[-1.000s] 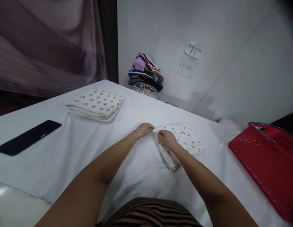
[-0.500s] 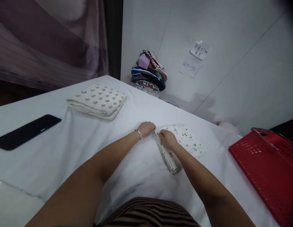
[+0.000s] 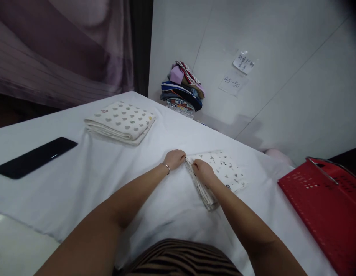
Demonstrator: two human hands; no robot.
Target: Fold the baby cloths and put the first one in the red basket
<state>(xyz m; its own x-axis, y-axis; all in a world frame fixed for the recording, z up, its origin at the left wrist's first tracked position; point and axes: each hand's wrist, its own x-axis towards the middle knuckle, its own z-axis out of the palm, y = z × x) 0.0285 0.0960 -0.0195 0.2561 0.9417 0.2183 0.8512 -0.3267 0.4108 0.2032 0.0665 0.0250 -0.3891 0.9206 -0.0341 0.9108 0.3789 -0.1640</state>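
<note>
A folded white cloth with small dark prints (image 3: 226,170) lies on the white-covered table (image 3: 88,172) in front of me. My left hand (image 3: 174,158) pinches its near left corner, fingers closed on the layered edge. My right hand (image 3: 204,171) rests on the same folded edge just beside it, fingers gripping the layers. A thin bracelet sits on my left wrist. A second folded cloth with grey heart-like prints (image 3: 120,122) lies further left, apart from both hands.
A black flat phone-like slab (image 3: 34,157) lies at the table's left. A red plastic basket (image 3: 324,203) stands at the right edge. A pile of coloured folded fabrics (image 3: 182,90) sits against the wall, with two paper notes (image 3: 238,71) taped above.
Both hands stay at the printed cloth's left edge, shifting only slightly; the view has drifted a little so everything sits slightly right and higher.
</note>
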